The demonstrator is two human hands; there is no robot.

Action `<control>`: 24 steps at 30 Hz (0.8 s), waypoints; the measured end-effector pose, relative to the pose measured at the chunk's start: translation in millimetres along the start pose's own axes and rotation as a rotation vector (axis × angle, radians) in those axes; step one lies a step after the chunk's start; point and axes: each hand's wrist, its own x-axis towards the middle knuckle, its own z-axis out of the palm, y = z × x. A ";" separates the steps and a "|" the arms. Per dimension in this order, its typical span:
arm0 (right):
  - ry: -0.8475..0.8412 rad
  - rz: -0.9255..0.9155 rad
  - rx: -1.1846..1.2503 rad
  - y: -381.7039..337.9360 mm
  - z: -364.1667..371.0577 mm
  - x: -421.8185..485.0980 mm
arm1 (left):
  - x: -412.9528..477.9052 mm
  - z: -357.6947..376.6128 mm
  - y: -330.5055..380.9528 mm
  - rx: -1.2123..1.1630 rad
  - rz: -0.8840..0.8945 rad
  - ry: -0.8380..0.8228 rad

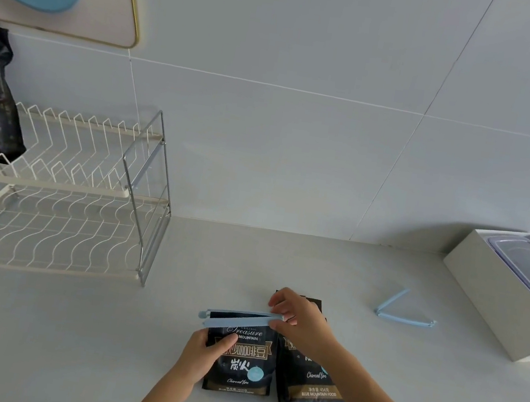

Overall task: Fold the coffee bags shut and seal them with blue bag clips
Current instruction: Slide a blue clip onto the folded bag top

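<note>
Blue clip [237,321] across black coffee bag [241,359] top, unlatched.

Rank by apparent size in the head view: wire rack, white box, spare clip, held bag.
1. wire rack
2. white box, cut by the frame edge
3. held bag
4. spare clip

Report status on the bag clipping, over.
Left hand steadies the near coffee bag. Right hand pinches the blue clip at its top, not snapped shut. Spare clip open on the counter. Nothing blocking.
</note>
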 end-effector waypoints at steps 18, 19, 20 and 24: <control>0.035 0.119 0.238 14.5 -0.4 -13.6 | 0.5 0.5 -3.4 0.004 -0.009 0.009; 0.035 0.117 0.237 14.2 0.6 -13.5 | 0.7 0.5 -3.4 0.003 -0.010 0.008; 0.041 0.117 0.241 13.2 1.1 -13.0 | 0.9 0.7 -3.5 0.000 -0.009 0.005; 0.034 0.108 0.246 6.5 4.4 -8.5 | 0.3 0.4 -3.7 0.001 0.009 0.008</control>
